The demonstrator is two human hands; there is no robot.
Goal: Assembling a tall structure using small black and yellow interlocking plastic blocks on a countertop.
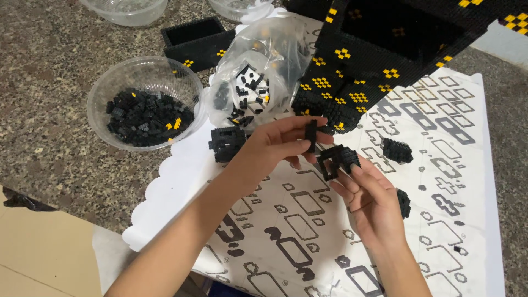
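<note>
My left hand (275, 144) pinches a short black brick strip (311, 135) upright between thumb and fingers. My right hand (369, 199) holds a small black frame-shaped brick assembly (336, 160) on its fingertips, just below and right of the strip. Both hands hover over a white instruction sheet (308, 231) printed with brick outlines. A large black model with yellow patches (374, 49) stands just behind the hands.
A clear bowl of black bricks (144, 104) sits at the left on the speckled stone counter (49, 110). A clear plastic bag of bricks (258, 77), a black open box (198, 39) and small black sub-assemblies (226, 144) (397, 150) lie nearby.
</note>
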